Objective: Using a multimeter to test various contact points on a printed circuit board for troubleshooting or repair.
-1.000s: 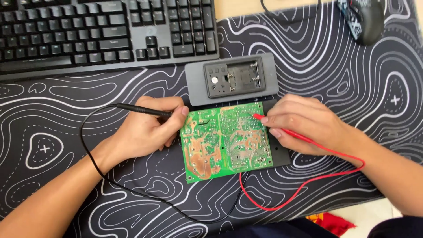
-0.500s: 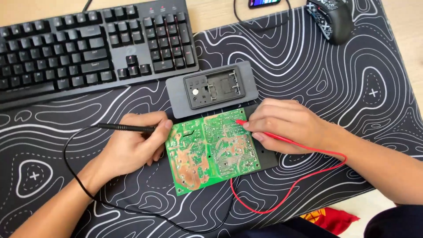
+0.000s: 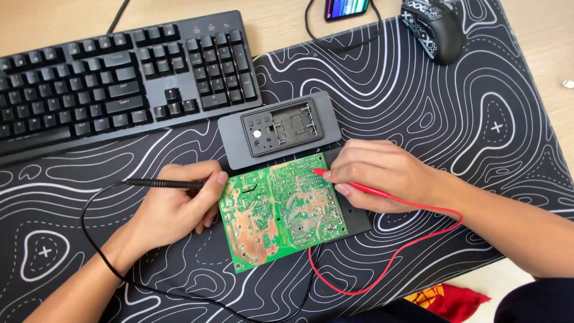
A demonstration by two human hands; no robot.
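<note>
A green circuit board (image 3: 281, 209) lies solder side up on a dark grey case half (image 3: 353, 218). My left hand (image 3: 173, 206) holds a black test probe (image 3: 158, 183) at the board's left edge; its black lead loops off to the left. My right hand (image 3: 382, 173) grips a red test probe (image 3: 353, 185) whose tip rests on the board's upper right area. The red lead (image 3: 388, 263) curves below the board. A second grey case part (image 3: 280, 128) sits just behind the board.
A black keyboard (image 3: 113, 84) lies at the back left on a black desk mat with white contour lines (image 3: 418, 90). A black mouse (image 3: 433, 27) and a phone (image 3: 347, 7) are at the back right. Red cloth (image 3: 448, 298) shows at the bottom.
The view has shifted, so everything sits lower and further right in frame. Both hands keep their probes at the board, with little movement relative to it.
</note>
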